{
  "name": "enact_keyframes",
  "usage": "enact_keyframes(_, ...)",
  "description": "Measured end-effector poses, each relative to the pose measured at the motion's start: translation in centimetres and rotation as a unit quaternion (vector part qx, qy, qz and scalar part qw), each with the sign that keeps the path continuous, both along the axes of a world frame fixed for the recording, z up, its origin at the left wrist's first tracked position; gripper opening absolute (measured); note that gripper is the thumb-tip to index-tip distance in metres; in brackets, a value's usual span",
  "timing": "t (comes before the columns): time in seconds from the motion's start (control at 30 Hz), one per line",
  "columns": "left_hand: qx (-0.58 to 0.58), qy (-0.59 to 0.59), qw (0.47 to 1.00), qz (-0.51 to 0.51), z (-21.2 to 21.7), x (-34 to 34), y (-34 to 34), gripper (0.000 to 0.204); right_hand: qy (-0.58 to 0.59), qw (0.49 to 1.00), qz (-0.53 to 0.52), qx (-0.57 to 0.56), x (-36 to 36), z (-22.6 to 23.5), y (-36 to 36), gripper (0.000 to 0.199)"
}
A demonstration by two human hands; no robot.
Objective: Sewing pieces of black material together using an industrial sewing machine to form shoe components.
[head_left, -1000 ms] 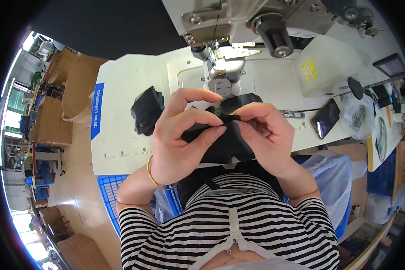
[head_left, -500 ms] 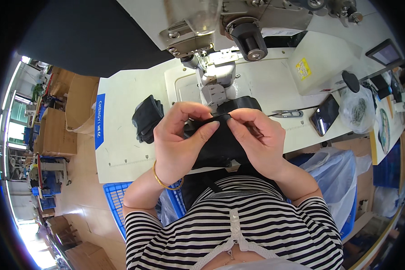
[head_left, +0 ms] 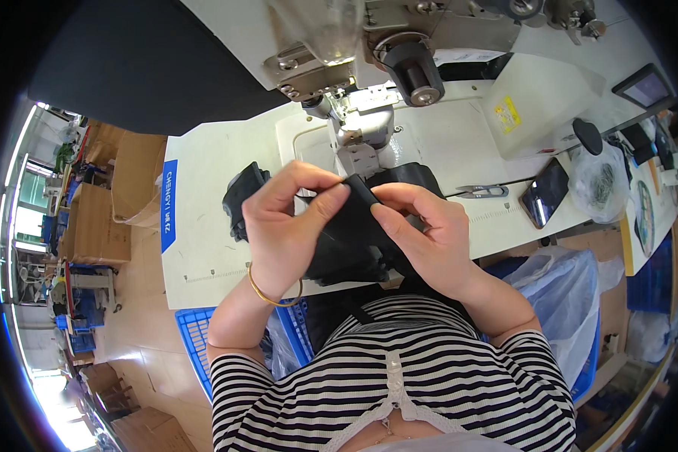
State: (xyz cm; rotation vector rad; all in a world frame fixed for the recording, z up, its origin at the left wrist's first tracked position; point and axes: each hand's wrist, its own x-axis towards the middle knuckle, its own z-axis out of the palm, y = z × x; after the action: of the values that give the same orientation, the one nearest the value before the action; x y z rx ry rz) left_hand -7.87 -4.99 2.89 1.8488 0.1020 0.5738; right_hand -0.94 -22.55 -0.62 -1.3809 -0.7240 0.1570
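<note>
A piece of black fabric [head_left: 346,239] hangs between my two hands, in front of the sewing machine [head_left: 363,124]. My left hand [head_left: 290,215] pinches its top edge between thumb and forefinger. On the other side, my right hand [head_left: 428,230] pinches the same edge, with the remaining fingers curled. The fabric's lower part bunches near the table's front edge. Behind my left hand lies a folded stack of black fabric [head_left: 241,192], partly covered. More black fabric [head_left: 410,178] rests beyond my right hand, close to the machine.
Thread snips [head_left: 484,191] and a phone [head_left: 545,193] lie on the white table [head_left: 211,248] to the right. Past them is a clear plastic bag [head_left: 599,183]. Blue baskets [head_left: 196,331] stand below the table's front edge. The machine head overhangs the far side.
The fabric's held edge has turned to slant down to the right and shows a wider flat face. My left hand has shifted slightly left, my right hand slightly nearer me.
</note>
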Motion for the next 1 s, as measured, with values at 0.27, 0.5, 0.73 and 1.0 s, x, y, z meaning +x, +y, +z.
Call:
enact_keyframes(0.27, -0.166, 0.004, 0.986, 0.008, -0.8, 1.7, 2.6, 0.01, -0.053, 0.995, -0.012, -0.088, 0.7, -0.4, 0.0, 0.014)
enact_keyframes(0.5, -0.239, 0.064, 0.968, -0.036, -0.7, 3.6, 4.0, 0.011, 0.039, 0.997, -0.008, -0.06, 1.0, -0.9, 0.8, 0.015)
enact_keyframes(0.73, -0.265, 0.133, 0.952, -0.08, 0.6, 6.0, 4.9, 0.011, 0.127, 0.992, 0.0, 0.007, 1.9, -0.6, 1.6, 0.017)
enact_keyframes(1.0, -0.27, 0.158, 0.947, -0.072, 1.3, 7.1, 5.4, 0.008, 0.144, 0.989, 0.002, 0.026, 2.4, -0.2, 1.9, 0.018)
